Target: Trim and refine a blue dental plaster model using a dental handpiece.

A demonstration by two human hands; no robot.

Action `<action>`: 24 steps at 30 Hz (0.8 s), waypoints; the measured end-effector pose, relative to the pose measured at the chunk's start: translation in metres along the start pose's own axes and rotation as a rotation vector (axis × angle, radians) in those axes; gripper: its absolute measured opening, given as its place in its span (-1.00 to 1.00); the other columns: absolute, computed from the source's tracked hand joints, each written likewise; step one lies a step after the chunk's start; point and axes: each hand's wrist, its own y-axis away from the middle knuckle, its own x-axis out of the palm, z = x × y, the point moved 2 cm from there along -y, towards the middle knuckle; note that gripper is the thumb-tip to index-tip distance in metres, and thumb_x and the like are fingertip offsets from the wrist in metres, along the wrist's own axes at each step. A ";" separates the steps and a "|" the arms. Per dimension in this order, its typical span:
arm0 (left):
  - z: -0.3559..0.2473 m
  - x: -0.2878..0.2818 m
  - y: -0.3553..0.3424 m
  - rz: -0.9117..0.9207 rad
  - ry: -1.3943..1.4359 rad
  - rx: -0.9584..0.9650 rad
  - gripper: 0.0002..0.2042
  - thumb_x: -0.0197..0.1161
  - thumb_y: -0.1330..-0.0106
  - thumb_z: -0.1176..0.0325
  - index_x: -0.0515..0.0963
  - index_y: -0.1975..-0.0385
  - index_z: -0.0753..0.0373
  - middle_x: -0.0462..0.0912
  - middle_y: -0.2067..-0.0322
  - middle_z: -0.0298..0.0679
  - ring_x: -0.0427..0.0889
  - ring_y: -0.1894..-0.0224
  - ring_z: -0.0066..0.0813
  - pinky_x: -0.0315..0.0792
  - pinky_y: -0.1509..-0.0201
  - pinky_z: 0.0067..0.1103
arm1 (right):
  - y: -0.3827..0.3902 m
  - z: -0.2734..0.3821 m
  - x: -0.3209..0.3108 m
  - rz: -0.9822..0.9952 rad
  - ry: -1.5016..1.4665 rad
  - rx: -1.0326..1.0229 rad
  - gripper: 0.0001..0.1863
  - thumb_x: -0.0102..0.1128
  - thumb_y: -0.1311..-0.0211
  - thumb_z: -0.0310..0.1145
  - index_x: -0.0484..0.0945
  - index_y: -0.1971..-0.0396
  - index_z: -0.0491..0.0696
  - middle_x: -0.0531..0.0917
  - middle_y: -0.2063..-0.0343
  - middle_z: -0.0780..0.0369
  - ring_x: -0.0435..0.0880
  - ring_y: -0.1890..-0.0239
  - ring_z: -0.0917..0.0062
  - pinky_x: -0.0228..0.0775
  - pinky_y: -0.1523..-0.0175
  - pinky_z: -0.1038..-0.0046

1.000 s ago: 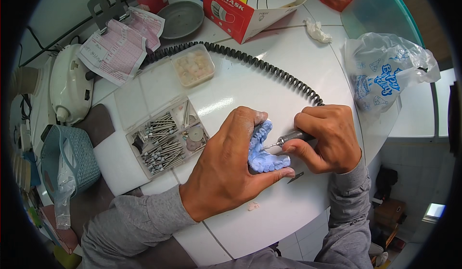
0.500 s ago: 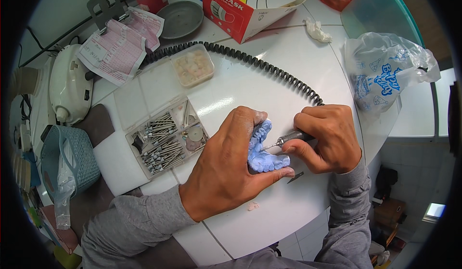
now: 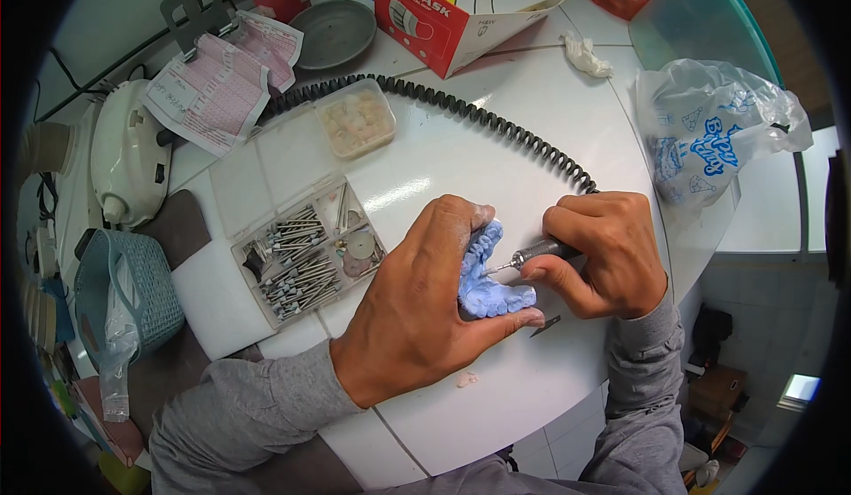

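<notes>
A blue plaster dental model (image 3: pixel 486 284), shaped like an arch of teeth, is gripped between the thumb and fingers of my left hand (image 3: pixel 417 304). My right hand (image 3: pixel 607 256) is closed round a rotary handpiece (image 3: pixel 542 250) with a dark knurled body. Its thin metal bur (image 3: pixel 502 268) reaches the inner side of the arch; whether it touches the plaster is hard to tell. Behind the hands a black coiled cord (image 3: pixel 483 121) arcs over the table to the right hand. Partly under my left fingertips lies a small dark pointed blade (image 3: pixel 545 326).
Left of my hands sits an open compartment case (image 3: pixel 306 251) full of burs and discs. Behind it is a small box of tooth-coloured pieces (image 3: pixel 356 121). A mask box (image 3: pixel 443 30), plastic bag (image 3: pixel 709 136), blue basket (image 3: pixel 124 291) and white motor unit (image 3: pixel 128 158) stand around the table (image 3: pixel 425 433).
Almost nothing differs. The dental model and both hands have shifted very slightly to the right in the picture, with both grips unchanged.
</notes>
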 end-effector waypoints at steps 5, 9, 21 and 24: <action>0.001 0.000 0.002 0.007 0.007 -0.009 -0.02 0.92 -0.01 -0.02 0.41 -0.26 0.41 0.67 0.04 0.02 0.81 0.07 -0.18 0.72 -0.02 -0.34 | 0.000 0.001 0.003 -0.011 -0.008 -0.003 -0.38 0.51 -0.32 0.20 0.50 0.62 0.00 0.45 0.71 0.23 0.51 0.69 0.20 0.26 0.52 0.21; 0.000 0.000 0.002 0.007 0.001 -0.007 -0.02 0.91 -0.02 -0.02 0.41 -0.26 0.41 0.67 0.04 0.02 0.81 0.06 -0.18 0.72 -0.03 -0.34 | 0.001 0.000 0.003 -0.018 -0.013 -0.013 -0.38 0.52 -0.31 0.20 0.49 0.63 0.00 0.44 0.72 0.23 0.49 0.69 0.20 0.24 0.52 0.20; 0.001 0.000 0.002 0.004 0.004 -0.005 -0.02 0.92 0.00 0.00 0.41 -0.26 0.42 0.65 0.02 0.03 0.80 0.05 -0.16 0.72 -0.04 -0.34 | 0.000 -0.001 0.002 -0.014 -0.022 -0.032 -0.37 0.54 -0.28 0.21 0.48 0.64 0.00 0.43 0.71 0.24 0.47 0.69 0.22 0.22 0.51 0.21; 0.001 0.001 0.002 0.003 0.003 -0.001 -0.01 0.92 0.00 -0.01 0.41 -0.26 0.43 0.65 0.00 0.03 0.80 0.04 -0.15 0.72 -0.05 -0.33 | 0.000 0.000 0.002 -0.012 -0.013 -0.024 -0.38 0.53 -0.30 0.20 0.49 0.63 0.00 0.44 0.71 0.23 0.49 0.69 0.22 0.23 0.51 0.21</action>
